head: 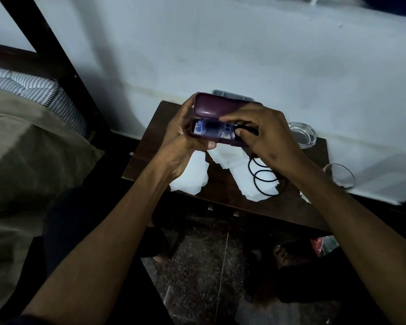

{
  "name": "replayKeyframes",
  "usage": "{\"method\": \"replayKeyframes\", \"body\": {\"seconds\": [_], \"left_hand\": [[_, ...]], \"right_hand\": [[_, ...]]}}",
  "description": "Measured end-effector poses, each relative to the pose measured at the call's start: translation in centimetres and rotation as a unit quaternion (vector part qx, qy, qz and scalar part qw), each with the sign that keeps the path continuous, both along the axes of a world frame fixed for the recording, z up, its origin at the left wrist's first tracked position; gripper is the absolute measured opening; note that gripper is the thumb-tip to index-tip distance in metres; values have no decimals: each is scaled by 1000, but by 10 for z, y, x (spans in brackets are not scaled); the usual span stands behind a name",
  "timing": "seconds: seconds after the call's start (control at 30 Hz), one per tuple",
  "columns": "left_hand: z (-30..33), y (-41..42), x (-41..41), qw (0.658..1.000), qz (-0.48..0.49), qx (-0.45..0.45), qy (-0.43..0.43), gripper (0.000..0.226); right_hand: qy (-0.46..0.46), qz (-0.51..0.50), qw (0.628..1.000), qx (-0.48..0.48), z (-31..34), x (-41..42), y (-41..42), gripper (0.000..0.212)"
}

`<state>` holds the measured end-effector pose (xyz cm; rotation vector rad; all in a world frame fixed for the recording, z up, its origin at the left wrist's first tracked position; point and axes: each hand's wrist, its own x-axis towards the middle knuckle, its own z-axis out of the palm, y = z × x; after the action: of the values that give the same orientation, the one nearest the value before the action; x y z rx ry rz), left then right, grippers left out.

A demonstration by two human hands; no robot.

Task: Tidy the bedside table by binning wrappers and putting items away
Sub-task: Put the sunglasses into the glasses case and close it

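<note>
Because the maroon glasses case has to be steadied while something goes into it, I have my left hand wrapped round its left end, fingers curled behind the raised lid and thumb under the front wall, holding it up in the air above the back half of the bedside table. The lid stands open, tipped toward the wall, so the tray faces me. My right hand sits over the case's right end, fingertips pinched narrow on the dark end of the glasses; I judge they are being settled into the tray, lenses lying flat inside. How far the right temple has gone in I cannot tell, as my fingers cover it.

Below the case, torn white wrappers lie spread across the middle of the table toward its front edge, and a black cord loops over the right-hand piece. A glass ashtray stands near the back right corner, and a clear glass sits at the right edge. A grey lidded box rests against the wall at the back edge, just behind the case.

Next I would close the lid, then gather the wrappers for the bin.
</note>
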<state>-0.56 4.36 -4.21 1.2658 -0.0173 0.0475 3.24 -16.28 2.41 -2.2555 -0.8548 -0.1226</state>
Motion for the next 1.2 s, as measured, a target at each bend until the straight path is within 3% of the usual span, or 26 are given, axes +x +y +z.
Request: {"method": "replayKeyframes", "body": {"seconds": [0.2,0.57,0.73,0.87,1.0,1.1,1.2], "left_hand": [[1,-1,-3,1000,-13,-1,8,101],[7,-4,-6,1000,-13,-18,12,96],[8,1,-4,999,4,-33,13,95],[12,2,-6,999,18,-33,7,90],[14,4,-8,999,24,-38,-1,85],[16,3,-9,999,19,-28,-7,78],[17,2,-11,1000,21,-22,-8,70]], "right_hand": [[-32,-6,999,-14,0,2,0,36],[7,0,1000,-8,3,-2,-2,38],[-43,-91,990,102,12,-3,-14,33],[-48,-133,985,94,7,0,-20,35],[90,-106,982,129,3,-1,-20,53],[193,-63,964,171,-4,2,-12,36],[213,-65,953,205,-10,2,-5,25]]}}
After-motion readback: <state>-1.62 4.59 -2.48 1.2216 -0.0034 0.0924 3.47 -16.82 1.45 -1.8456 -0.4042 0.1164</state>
